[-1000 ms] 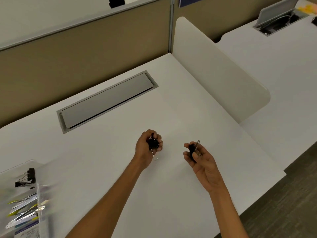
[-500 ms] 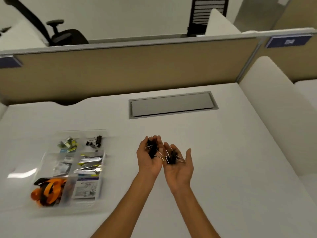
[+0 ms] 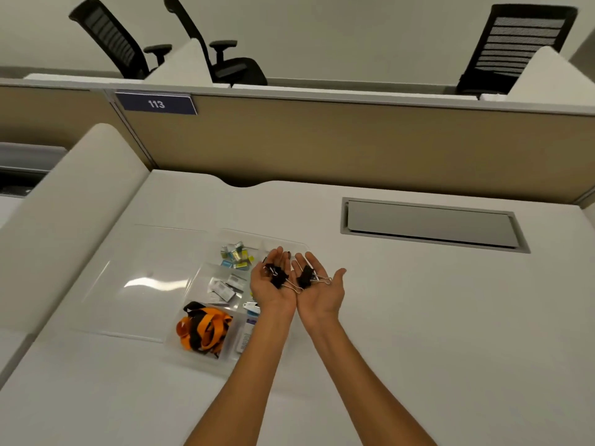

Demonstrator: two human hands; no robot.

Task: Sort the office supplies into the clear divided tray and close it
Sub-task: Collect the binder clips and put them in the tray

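Head view shows black binder clips [image 3: 276,277] lying in two palms held side by side and turned up: the left hand [image 3: 270,289] is loosely cupped under one bunch, and the right hand [image 3: 320,292] is spread flatter under another. Neither hand pinches anything. They hover at the right side of the clear divided tray [image 3: 244,235], with the left fingertips over its far-right compartment (what is in it is mostly hidden). The clear lid [image 3: 145,278] lies open flat to the left.

The other sections seen already hold staple boxes [image 3: 236,255], white packets [image 3: 225,286] and an orange-and-black lanyard [image 3: 203,329], so that far-right compartment looks like the target. The person would do well to lower both hands close over it and tip the palms inward, so the clips slide rather than drop. The wire handles seem to cross between the palms and may snag. No clip should rest on a divider, or the lid may not shut flat on the white table [image 3: 418,317].
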